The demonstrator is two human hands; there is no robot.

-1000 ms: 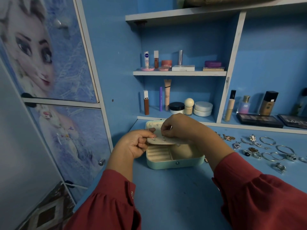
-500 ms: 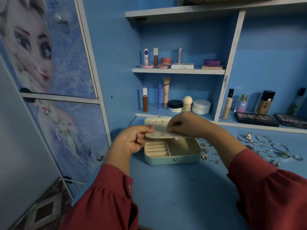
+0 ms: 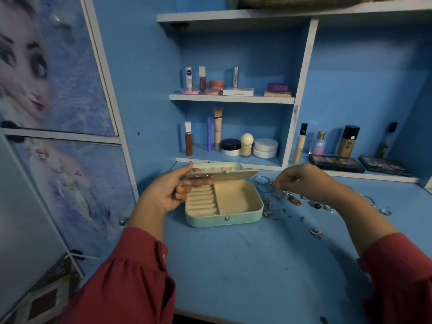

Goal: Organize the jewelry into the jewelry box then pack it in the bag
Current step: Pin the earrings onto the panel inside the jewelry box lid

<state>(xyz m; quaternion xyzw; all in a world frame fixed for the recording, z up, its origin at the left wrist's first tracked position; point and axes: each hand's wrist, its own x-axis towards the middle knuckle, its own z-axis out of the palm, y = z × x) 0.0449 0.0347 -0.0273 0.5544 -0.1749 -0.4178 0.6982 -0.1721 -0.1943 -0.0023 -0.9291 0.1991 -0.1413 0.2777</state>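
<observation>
A person in red sleeves sits at a blue desk (image 3: 233, 265), seen from a head camera looking down at both hands. A mint-green jewelry box (image 3: 224, 213) lies open near the desk's back edge, toward its left side, with cream ring rolls in its left compartment and a bare cream compartment on the right. The left hand (image 3: 168, 192) grips a flat cream insert panel (image 3: 224, 175) by its left end, thumb on top and fingers curled beneath, holding it level above the back of the box; small earrings show on the panel near the fingers. The right hand (image 3: 301, 181) hovers just right of the box with its fingers curled and fingertips drawn together over the loose jewelry (image 3: 280, 197); whether it pinches a piece cannot be told. That jewelry, rings, bangles and small charms, is scattered on the desk to the right of the box. Cosmetics bottles and jars (image 3: 233, 146) stand on shelves along the desk's back edge.
</observation>
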